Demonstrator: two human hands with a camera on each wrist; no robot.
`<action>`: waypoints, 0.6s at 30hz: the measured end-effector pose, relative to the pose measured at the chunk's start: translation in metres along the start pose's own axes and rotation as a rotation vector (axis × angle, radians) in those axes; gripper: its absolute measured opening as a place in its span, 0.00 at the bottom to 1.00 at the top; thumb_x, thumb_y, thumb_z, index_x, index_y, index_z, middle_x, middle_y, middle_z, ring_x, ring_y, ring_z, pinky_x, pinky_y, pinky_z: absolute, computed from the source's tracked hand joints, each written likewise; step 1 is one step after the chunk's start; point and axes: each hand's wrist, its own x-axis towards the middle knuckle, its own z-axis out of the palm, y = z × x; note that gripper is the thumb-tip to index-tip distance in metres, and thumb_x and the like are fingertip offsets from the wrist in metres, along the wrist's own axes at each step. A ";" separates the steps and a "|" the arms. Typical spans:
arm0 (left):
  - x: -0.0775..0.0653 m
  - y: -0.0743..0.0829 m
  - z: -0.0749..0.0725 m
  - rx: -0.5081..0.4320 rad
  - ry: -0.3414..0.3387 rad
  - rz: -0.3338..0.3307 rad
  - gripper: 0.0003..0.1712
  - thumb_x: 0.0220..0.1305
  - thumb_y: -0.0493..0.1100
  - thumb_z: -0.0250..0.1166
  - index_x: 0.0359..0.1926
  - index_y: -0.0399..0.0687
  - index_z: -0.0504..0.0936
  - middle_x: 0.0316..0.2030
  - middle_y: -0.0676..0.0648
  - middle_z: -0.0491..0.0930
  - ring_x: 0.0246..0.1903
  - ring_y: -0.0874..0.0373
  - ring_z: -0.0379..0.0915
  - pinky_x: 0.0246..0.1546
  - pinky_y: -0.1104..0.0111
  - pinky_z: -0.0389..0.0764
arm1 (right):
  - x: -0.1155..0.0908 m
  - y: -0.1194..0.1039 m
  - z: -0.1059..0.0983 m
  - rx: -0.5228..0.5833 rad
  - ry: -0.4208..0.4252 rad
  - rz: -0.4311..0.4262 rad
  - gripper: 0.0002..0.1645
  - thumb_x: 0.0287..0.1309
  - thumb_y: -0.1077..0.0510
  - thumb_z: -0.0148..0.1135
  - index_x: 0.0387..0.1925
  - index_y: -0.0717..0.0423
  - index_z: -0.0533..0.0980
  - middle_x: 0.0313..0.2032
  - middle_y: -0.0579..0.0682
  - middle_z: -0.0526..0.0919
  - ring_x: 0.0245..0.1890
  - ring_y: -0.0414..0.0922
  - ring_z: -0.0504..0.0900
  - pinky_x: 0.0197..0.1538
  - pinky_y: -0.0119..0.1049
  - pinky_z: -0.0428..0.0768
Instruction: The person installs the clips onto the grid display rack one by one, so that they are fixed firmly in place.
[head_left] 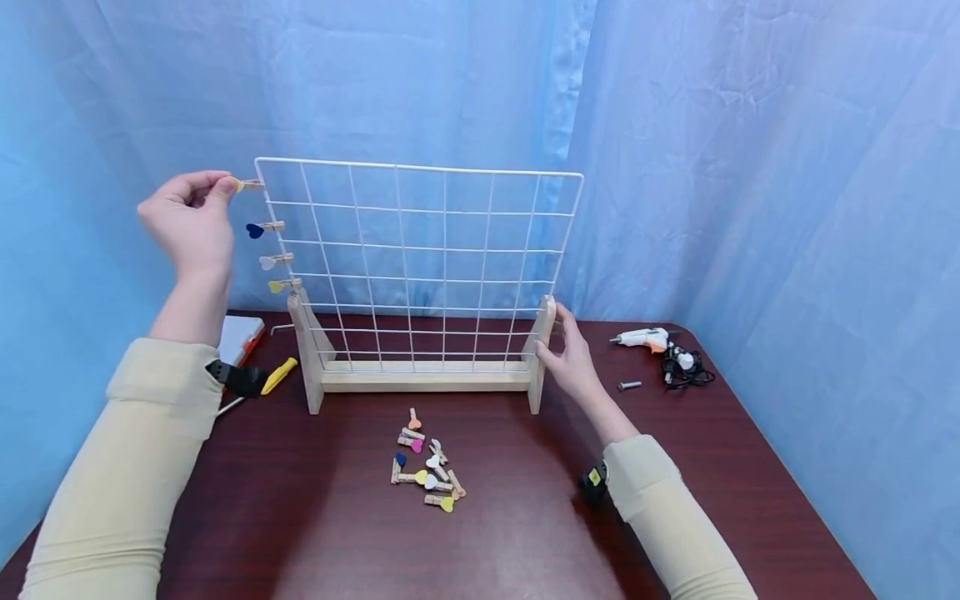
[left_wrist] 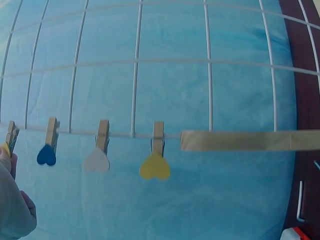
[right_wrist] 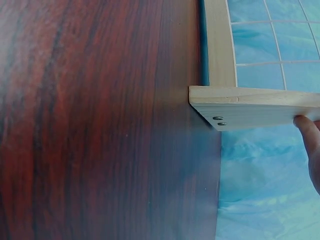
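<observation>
A white wire grid stands upright in a wooden stand. At the grid's upper left edge, my left hand pinches a small clothespin by its yellow heart; its wooden end meets the wire. Below it on the same edge are clipped clothespins with a dark blue heart, a white heart and a yellow heart. My right hand grips the stand's right upright, thumb on its outer face; the other fingers are partly hidden behind it.
Several loose heart clothespins lie on the dark red table before the stand. A yellow-handled screwdriver and a white case are at left. A glue gun, black cable and bolt lie at right. Blue curtains hang behind.
</observation>
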 end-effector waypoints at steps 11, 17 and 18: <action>-0.003 -0.007 0.002 0.032 -0.055 0.035 0.19 0.40 0.52 0.67 0.34 0.49 0.85 0.31 0.54 0.79 0.31 0.65 0.68 0.35 0.74 0.68 | -0.001 0.002 0.000 -0.004 -0.006 0.008 0.39 0.52 0.70 0.55 0.64 0.62 0.51 0.56 0.64 0.64 0.53 0.60 0.68 0.40 0.51 0.77; -0.027 -0.014 -0.004 0.126 -0.041 0.186 0.16 0.47 0.51 0.67 0.38 0.50 0.83 0.33 0.56 0.78 0.30 0.66 0.67 0.33 0.76 0.66 | 0.000 0.002 -0.002 -0.005 0.000 0.002 0.39 0.52 0.69 0.56 0.64 0.62 0.51 0.56 0.65 0.64 0.53 0.61 0.67 0.41 0.55 0.76; -0.034 -0.018 -0.005 0.145 -0.044 0.227 0.16 0.48 0.50 0.67 0.38 0.49 0.83 0.32 0.56 0.78 0.29 0.66 0.66 0.31 0.76 0.66 | -0.001 0.001 -0.002 -0.006 0.000 0.005 0.39 0.52 0.69 0.56 0.64 0.62 0.51 0.56 0.65 0.64 0.53 0.61 0.67 0.41 0.55 0.76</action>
